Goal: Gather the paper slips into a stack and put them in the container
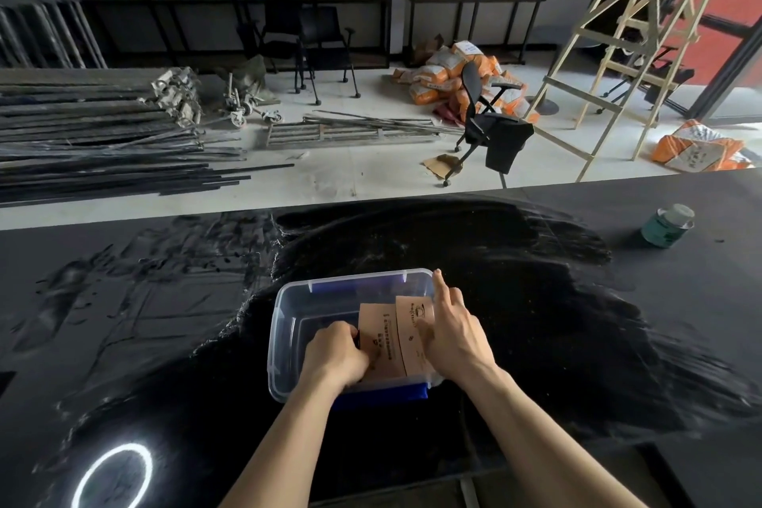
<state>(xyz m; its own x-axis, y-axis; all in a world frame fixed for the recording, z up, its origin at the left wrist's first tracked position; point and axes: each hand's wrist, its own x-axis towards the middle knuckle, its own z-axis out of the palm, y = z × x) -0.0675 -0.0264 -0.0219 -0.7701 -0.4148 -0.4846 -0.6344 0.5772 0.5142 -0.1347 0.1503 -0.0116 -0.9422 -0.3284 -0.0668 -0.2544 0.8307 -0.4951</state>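
A clear plastic container [284,326] with blue handles sits on the black table in front of me. Inside it, a stack of brown paper slips [391,336] with dark print stands tilted against the right side. My left hand [336,355] is inside the container, fingers curled on the left edge of the stack. My right hand [451,328] lies over the right side of the slips, its index finger stretched along the container's right rim. The lower part of the stack is hidden by my hands.
A green-labelled can [667,226] stands at the table's far right. A ring light reflects on the table [111,474] near left. Beyond the table edge lie metal poles, an office chair [488,124], orange sacks and a wooden ladder [631,33].
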